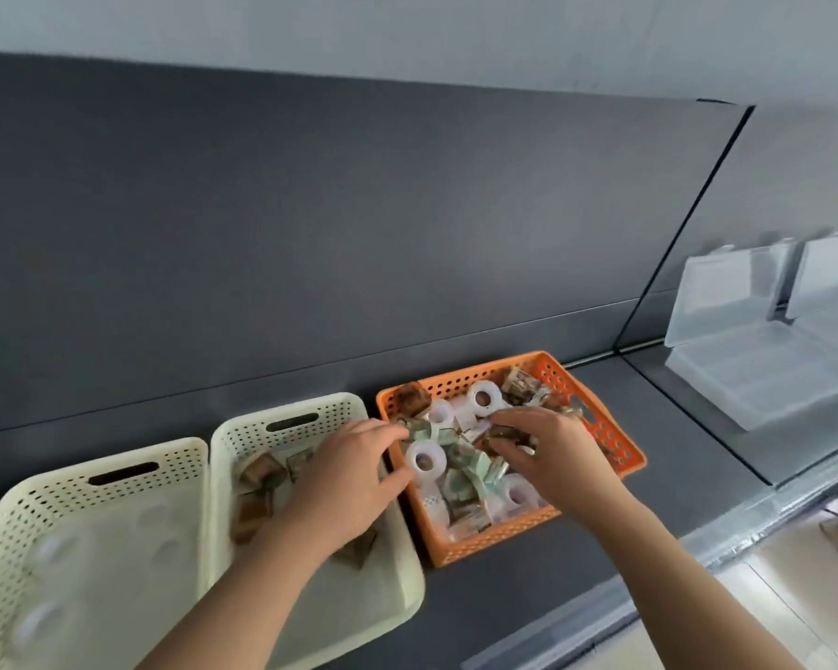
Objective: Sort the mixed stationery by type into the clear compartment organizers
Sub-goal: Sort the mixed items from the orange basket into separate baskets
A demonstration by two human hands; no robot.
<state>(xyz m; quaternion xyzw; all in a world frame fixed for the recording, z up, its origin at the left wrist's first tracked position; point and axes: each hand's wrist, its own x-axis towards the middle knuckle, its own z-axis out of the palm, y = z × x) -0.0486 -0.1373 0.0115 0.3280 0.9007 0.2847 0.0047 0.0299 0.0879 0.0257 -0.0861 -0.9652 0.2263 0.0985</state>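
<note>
Far-left cream basket (175,456): stands on the dark shelf (528,602) and holds a few white tape rolls (52,548), blurred.
Middle cream basket (291,408): just beside the first, with brown pieces (260,469) in it.
Left hand (344,476): it reaches across the middle basket's right rim into the orange basket. Its grip is wide, thumb apart from the fingers. The fingertips are at a pale green piece by the near-left wall, though the blur hides whether they touch it.
Orange basket (494,536): the mixed stationery is here, with white tape rolls (426,459), green bundles (475,469) and more brown pieces piled together.
Right hand (547,452): it is inside the orange basket, its grip narrow, fingers curled round a small brown item (504,433) on top of the pile.
Clear compartment organizers (765,374): they sit well apart at the far right, lids up, with nothing visible inside.
Step in hand: picking one type out of the mix, with plenty still unsorted.
Next move: lift the brown item free of the tangle without dragging its neighbours, then carry it left to the brown pieces. The green type has no container of its own yet.
</note>
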